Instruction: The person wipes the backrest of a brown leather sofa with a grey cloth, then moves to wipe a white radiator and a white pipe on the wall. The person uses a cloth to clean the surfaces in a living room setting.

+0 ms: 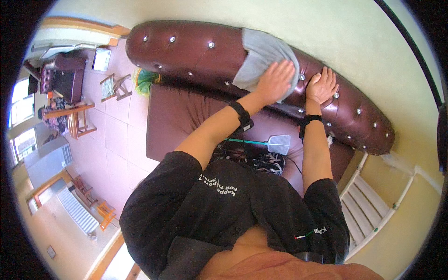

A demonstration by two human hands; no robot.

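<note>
My left hand [276,82] lies flat on a grey cloth [257,47], holding it against the tufted backrest [189,35] of a burgundy sofa. The cloth drapes over the backrest's top edge, and its far corner spreads down the front. To the right, my right hand [320,87] rests on the bare backrest with fingers somewhat apart and nothing in it. Shiny crystal-like buttons stud the upholstery around both hands. Below my forearms, a fly swatter [279,144] with a pale head and teal handle lies on the sofa seat [175,122].
A green plant [144,82] stands beyond the sofa's left end, near a folding stool [115,87]. Farther left a person [57,113] sits by a wooden chair [80,120]. At right, a white slatted frame [367,199] leans near the wall [416,140].
</note>
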